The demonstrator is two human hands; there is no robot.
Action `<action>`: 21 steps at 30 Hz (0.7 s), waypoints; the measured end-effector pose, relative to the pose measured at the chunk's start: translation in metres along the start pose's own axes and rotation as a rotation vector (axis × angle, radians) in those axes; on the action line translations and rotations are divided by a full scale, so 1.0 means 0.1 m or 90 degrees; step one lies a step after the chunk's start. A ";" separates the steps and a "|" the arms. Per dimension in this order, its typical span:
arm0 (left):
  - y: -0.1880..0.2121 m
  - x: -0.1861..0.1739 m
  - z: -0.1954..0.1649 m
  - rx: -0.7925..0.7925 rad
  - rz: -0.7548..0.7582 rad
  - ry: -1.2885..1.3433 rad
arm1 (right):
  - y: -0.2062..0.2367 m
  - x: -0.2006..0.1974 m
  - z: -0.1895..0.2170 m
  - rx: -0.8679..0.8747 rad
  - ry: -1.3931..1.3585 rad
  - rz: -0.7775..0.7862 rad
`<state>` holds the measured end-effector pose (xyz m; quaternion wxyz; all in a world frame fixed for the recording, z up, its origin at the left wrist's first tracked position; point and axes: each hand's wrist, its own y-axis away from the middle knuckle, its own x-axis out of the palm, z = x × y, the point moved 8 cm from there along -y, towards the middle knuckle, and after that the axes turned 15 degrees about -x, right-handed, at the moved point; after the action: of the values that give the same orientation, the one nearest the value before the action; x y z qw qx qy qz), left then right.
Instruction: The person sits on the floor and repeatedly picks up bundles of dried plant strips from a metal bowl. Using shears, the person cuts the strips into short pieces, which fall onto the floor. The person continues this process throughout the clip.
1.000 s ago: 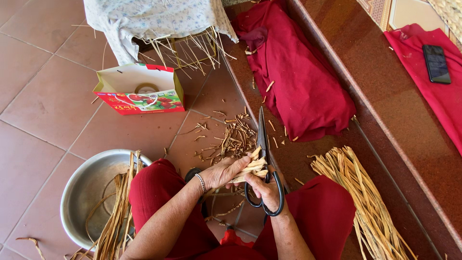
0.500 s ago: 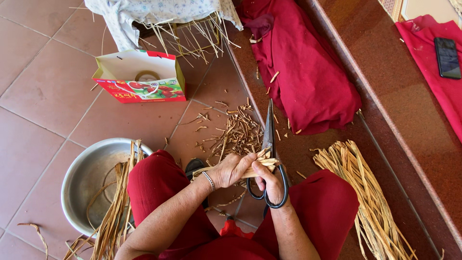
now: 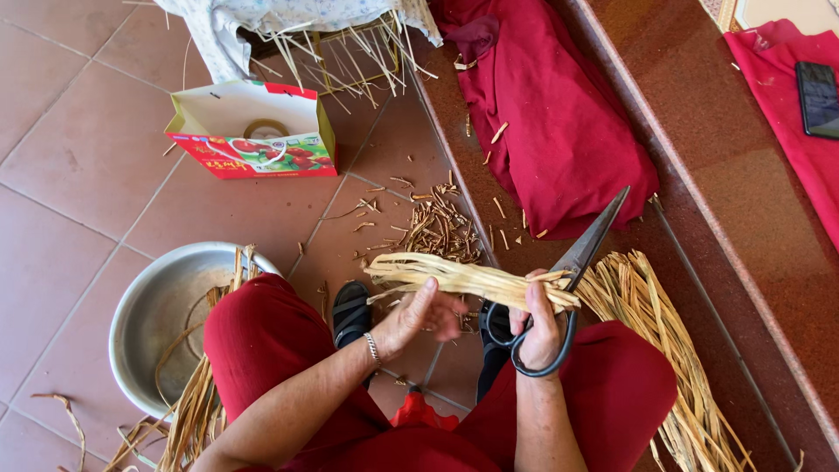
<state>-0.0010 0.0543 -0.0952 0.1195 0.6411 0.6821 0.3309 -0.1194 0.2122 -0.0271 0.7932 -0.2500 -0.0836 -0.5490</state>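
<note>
Left hand [image 3: 418, 316] loosely cups strips [image 3: 468, 278] held level above the knees, right hand [image 3: 540, 325] closed through scissors [image 3: 572, 271] handles and pinching strip ends; best square ends, cut near blade pivot.

A bundle of pale, flat straw strips [image 3: 463, 278] is held nearly level, its loose ends pointing toward 9 o'clock. Large black-handled scissors [image 3: 559, 284] are gripped at the bundle's 3 o'clock end, blades parted and directed toward 1 o'clock, touching the strips.
</note>
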 end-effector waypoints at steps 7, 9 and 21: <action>-0.25 -0.07 -0.26 0.089 0.007 0.487 | 0.38 0.00 -0.03 0.017 0.078 0.207; -0.26 -0.34 -0.40 0.115 -0.039 0.533 | 0.51 -0.09 -0.07 0.067 0.102 0.225; -0.27 -1.31 -1.26 0.206 -0.274 0.500 | 0.88 0.06 -0.30 -0.003 0.533 0.550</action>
<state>-0.0768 -0.1072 -0.0506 -0.1829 0.3222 0.8356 0.4056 -0.0412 0.2163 -0.0772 0.9093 -0.0253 0.3463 -0.2292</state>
